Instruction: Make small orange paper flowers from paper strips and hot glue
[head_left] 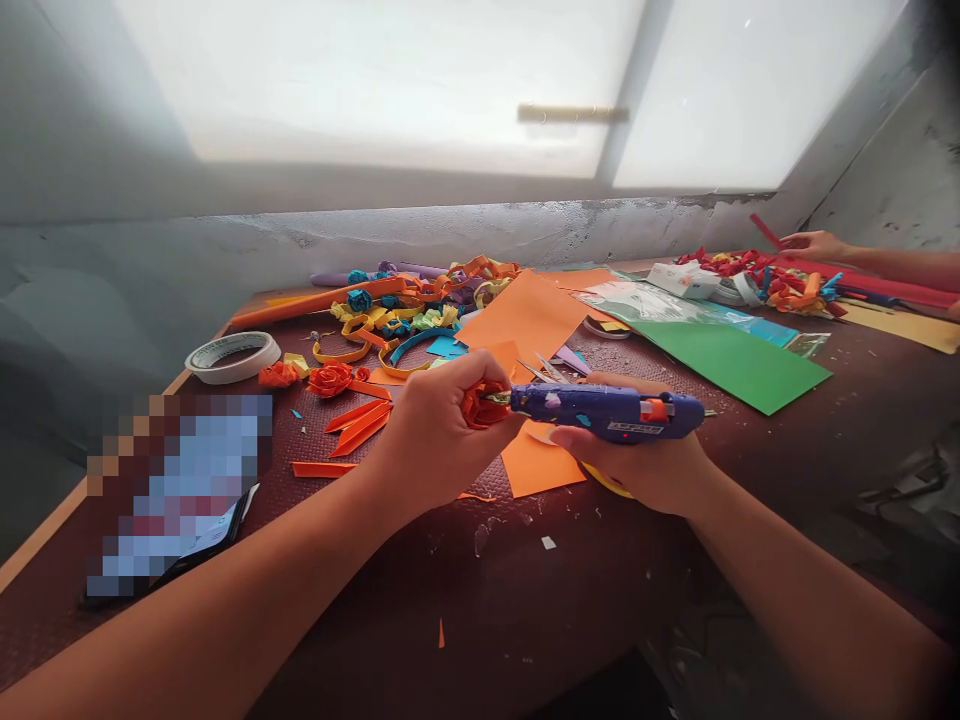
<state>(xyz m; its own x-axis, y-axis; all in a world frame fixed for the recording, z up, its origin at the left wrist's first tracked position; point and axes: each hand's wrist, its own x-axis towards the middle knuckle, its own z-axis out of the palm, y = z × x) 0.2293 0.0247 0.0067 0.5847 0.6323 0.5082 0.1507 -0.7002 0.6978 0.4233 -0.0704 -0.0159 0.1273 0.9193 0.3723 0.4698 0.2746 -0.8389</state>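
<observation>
My left hand [439,425] is closed around a small orange paper rose [480,405] just above the dark red table [570,590]. My right hand [649,465] grips a blue hot glue gun [607,412] lying sideways, with its nozzle touching the rose. Beneath both hands lies a sheet of orange paper [536,462]. Two finished orange paper roses [328,379] sit to the left, next to loose orange strips [360,420].
A roll of white tape [231,356] lies at the left, a phone [202,545] near the front left edge. Coloured paper curls [405,305], orange and green sheets [731,362] fill the back. Another person's hand [814,244] works at the far right among red scraps.
</observation>
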